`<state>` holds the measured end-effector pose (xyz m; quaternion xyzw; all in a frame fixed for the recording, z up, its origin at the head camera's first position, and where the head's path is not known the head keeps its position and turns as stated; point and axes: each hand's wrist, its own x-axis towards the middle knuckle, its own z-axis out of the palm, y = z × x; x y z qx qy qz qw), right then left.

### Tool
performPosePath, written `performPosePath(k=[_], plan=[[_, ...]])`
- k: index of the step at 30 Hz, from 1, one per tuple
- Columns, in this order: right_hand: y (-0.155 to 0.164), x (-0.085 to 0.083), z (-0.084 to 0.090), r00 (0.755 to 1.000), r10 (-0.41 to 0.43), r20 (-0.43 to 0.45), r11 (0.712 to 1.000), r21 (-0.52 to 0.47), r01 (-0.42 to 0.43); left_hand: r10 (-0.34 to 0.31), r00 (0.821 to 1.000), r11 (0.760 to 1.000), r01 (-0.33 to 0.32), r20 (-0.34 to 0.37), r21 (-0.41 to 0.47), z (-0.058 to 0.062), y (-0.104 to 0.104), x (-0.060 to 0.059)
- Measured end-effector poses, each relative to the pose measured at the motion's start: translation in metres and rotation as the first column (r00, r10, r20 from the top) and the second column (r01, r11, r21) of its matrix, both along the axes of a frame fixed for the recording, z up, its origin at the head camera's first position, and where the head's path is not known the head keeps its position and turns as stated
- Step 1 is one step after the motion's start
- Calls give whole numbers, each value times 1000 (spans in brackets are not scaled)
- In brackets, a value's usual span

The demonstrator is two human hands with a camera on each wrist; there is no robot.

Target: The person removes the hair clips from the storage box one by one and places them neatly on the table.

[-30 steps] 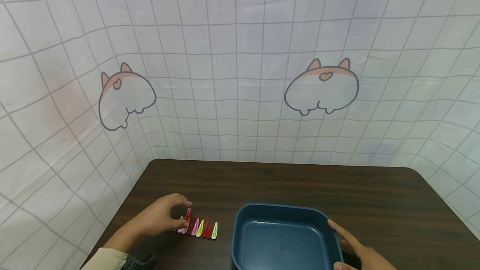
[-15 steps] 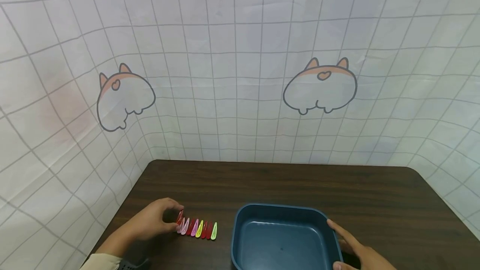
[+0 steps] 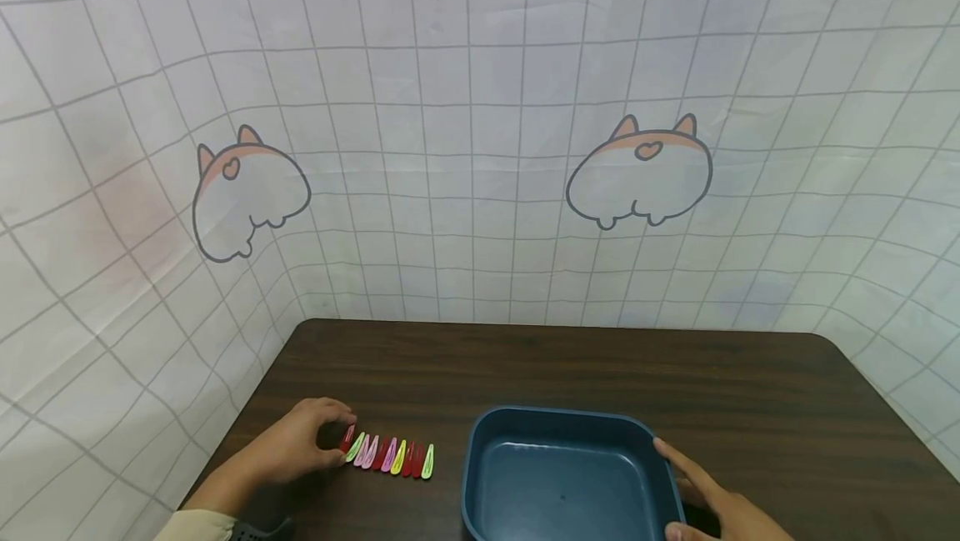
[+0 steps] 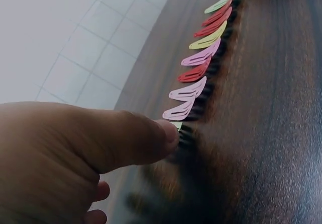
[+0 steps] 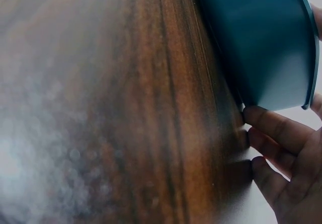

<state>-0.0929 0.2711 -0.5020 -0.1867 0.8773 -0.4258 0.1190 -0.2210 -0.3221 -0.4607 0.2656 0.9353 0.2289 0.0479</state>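
At the left end of a row of snap hair clips, my left hand (image 3: 296, 448) pinches a red hair clip (image 3: 348, 438) between thumb and fingertips, close over the table. My thumb hides this clip in the left wrist view. Right beside it lies a light green clip (image 3: 356, 447); pink, red, yellow and green clips follow, such as the yellow clip (image 4: 209, 41). My right hand (image 3: 726, 509) holds the right side of a blue plastic bin (image 3: 562, 413), index finger along the rim. In the right wrist view, other fingertips (image 5: 256, 114) touch near the bin's base.
The dark wood table (image 3: 540, 366) has rounded far corners. Behind and beside it hangs a white grid-patterned curtain (image 3: 450, 191) with cartoon animal prints. The bin stands to the right of the clip row with a gap of bare wood between.
My left hand has moved left with the red clip and lowered it to the row's left end, uncovering the light green and pink clips. My right hand and the bin have stayed put.
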Motion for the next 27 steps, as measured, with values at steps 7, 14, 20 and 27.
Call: performPosePath(k=[7, 14, 20, 27], plan=[[-2, 0, 3, 1000, -5, 7, 1000, -3, 5, 80, 996, 997, -79, 34, -22, -2, 0, 3], [-1, 0, 4, 1000, -5, 3, 1000, 1, 5, 108, 991, 994, -105, 75, -41, -6, -3, 3], [-1, 0, 2, 1000, 0, -8, 1000, -3, 0, 99, 991, 995, -96, 84, -38, -8, -5, 4], [0, -1, 3, 1000, -1, -3, 1000, -9, 1, 80, 992, 997, -78, 94, -25, -5, -4, 5]])
